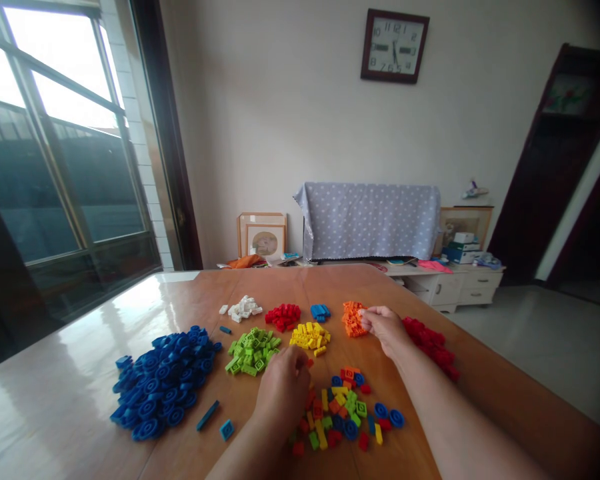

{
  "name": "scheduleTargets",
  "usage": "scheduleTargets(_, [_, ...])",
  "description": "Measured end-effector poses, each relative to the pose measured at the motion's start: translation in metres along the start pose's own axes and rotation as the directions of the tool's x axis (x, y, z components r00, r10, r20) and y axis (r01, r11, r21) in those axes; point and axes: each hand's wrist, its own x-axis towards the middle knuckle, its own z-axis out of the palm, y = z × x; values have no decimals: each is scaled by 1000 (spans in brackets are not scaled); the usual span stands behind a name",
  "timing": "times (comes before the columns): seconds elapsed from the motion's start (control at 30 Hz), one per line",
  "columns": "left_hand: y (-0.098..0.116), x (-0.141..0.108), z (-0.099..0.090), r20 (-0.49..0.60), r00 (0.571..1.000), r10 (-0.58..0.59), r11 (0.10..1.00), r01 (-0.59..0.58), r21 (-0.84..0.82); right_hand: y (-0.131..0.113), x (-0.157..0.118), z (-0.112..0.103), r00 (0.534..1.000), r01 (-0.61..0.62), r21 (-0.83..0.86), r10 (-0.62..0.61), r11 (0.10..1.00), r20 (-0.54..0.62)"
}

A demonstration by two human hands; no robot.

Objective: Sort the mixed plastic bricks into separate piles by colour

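My right hand (384, 328) reaches to the heap of orange toy bricks (353, 320). Its thumb and fingers are pinched at the heap's right edge, and whatever lies between them is hidden. My left hand (286, 375) is curled above the left part of a mixed pile of toy bricks (351, 400), beside the lime green bricks (253, 349). A small orange-red brick (310, 363) shows at its fingertips, which are mostly out of sight. Yellow bricks (310, 336) lie just beyond this hand. The mixed pile holds red, orange, yellow, green and blue pieces.
Many round blue pieces (165, 380) are heaped at the left of the wooden table (175, 460). White bricks (245, 308), red bricks (283, 317) and blue bricks (321, 312) form small groups farther back. Another red heap (431, 347) lies beyond my right forearm, near the table's right edge.
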Motion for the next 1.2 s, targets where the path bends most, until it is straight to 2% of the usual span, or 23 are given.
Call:
scheduleTargets(0.13, [-5, 3, 5, -25, 1000, -13, 991, 9, -130, -4, 0, -1, 1000, 1, 32, -1, 999, -16])
scheduleTargets(0.27, [-2, 5, 7, -19, 998, -57, 941, 47, -334, -15, -9, 1, 999, 18, 12, -19, 1000, 27])
scheduleTargets(0.37, [4, 5, 4, 32, 994, -103, 829, 103, -550, -28, -30, 9, 980, 26, -38, -18, 999, 197])
scheduleTargets(0.4, [7, 4, 3, 57, 992, -117, 778, 127, -615, -33, -40, 13, 947, 38, -79, -11, 996, 322])
scheduleTargets(0.43, [9, 4, 1, 83, 988, -128, 729, 150, -668, -38, -51, 16, 894, 58, -115, 0, 992, 449])
scheduleTargets(0.53, [15, 2, -5, 149, 977, -153, 643, 213, -736, -51, -85, 27, 695, 127, -197, 55, 972, 717])
scheduleTargets(0.6, [18, 1, -8, 189, 969, -159, 622, 247, -743, -55, -104, 34, 600, 157, -202, 69, 967, 797])
scheduleTargets(0.67, [20, 0, -10, 209, 965, -159, 615, 263, -744, -56, -115, 38, 572, 178, -189, 55, 966, 819])
scheduleTargets(0.73, [21, 0, -10, 197, 967, -159, 619, 253, -744, -55, -116, 41, 585, 176, -178, 43, 968, 810])
scheduleTargets(0.8, [20, 1, -8, 166, 972, -164, 628, 232, -743, -53, -108, 40, 641, 144, -157, 29, 977, 767])
scheduleTargets(0.87, [19, 2, -7, 139, 976, -167, 634, 214, -743, -48, -91, 36, 757, 101, -118, 1, 988, 653])
scheduleTargets(0.93, [18, 3, -5, 124, 977, -173, 650, 208, -731, -42, -69, 28, 893, 66, -88, -20, 994, 450])
scheduleTargets(1.0, [15, 4, -4, 114, 977, -182, 677, 208, -706, -34, -48, 19, 968, 34, -69, -16, 997, 252])
scheduleTargets(1.07, [12, 5, -2, 95, 978, -188, 696, 201, -690, -26, -30, 12, 992, 24, -64, -16, 998, 125])
scheduleTargets(1.2, [4, 8, 3, 58, 982, -180, 725, 172, -667, -12, -14, 7, 999, 15, -81, -12, 997, 47])
